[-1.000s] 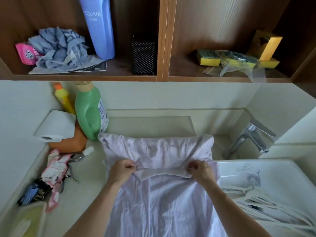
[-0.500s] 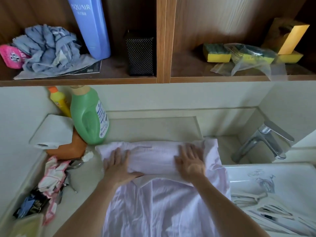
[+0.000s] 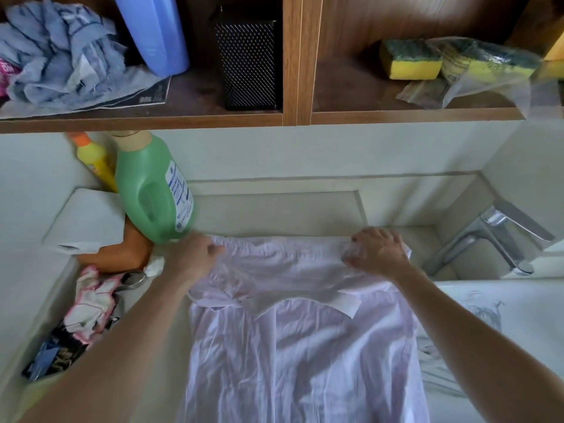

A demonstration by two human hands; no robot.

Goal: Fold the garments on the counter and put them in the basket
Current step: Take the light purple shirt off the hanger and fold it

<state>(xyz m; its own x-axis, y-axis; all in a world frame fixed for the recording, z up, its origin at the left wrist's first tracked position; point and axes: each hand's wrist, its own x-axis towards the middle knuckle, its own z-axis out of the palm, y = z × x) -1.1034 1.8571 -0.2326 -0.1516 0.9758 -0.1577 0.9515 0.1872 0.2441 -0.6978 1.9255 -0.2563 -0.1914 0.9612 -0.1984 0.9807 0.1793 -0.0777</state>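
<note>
Both forearms reach in from the near edge across a pale lilac shirt (image 3: 299,355). The shirt lies flat and creased on the counter (image 3: 274,218), running from the near edge to about the middle. Its collar (image 3: 308,303) shows across the width, and its top part is folded over into a band beyond it.

Half a second ago both palms lay flat on that band. Now the hands sit farther out, at the band's far corners. The left hand (image 3: 195,254) pinches the far left corner with curled fingers. The right hand (image 3: 377,250) bunches the far right corner under bent fingers.

To the right the white sink (image 3: 531,312) holds white hangers (image 3: 439,374), with a chrome faucet (image 3: 494,239) behind it. To the left lie a pink-and-white cloth (image 3: 94,303) and a scissor handle (image 3: 135,279). Farther back are a paper roll (image 3: 85,221), a green detergent bottle (image 3: 152,193) and a yellow bottle (image 3: 94,160).

Above, the left compartment of the wooden shelf (image 3: 290,87) holds a crumpled blue-grey cloth (image 3: 58,53), a blue bottle (image 3: 152,29) and a black perforated holder (image 3: 247,59). The right compartment holds yellow-green sponges (image 3: 412,59) and a clear plastic bag (image 3: 476,83).
</note>
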